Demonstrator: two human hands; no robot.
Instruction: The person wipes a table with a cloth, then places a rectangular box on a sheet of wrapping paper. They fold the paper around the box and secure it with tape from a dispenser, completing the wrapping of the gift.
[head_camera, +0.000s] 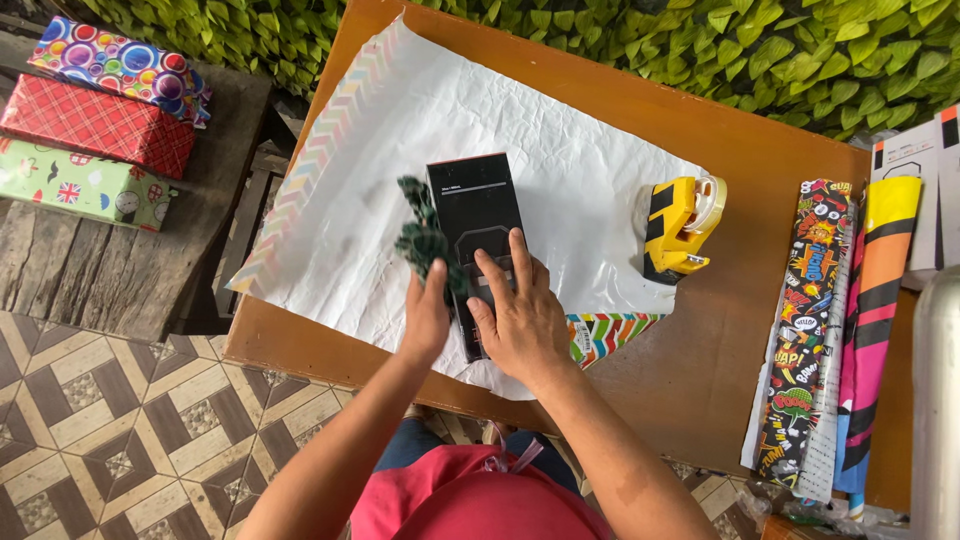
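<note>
Left hand (425, 318) pinches the dark green ribbon (424, 238), right hand (520, 315) lies flat on the black box (478, 225); I'd press down firmly there to steady it.

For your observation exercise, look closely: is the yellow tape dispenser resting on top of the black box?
No, the yellow tape dispenser sits on the white paper sheet, apart from the black box and to its right.

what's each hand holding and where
Left hand pinches a dark green bow by its lower end; right hand lies flat on the black box, not gripping.
</note>
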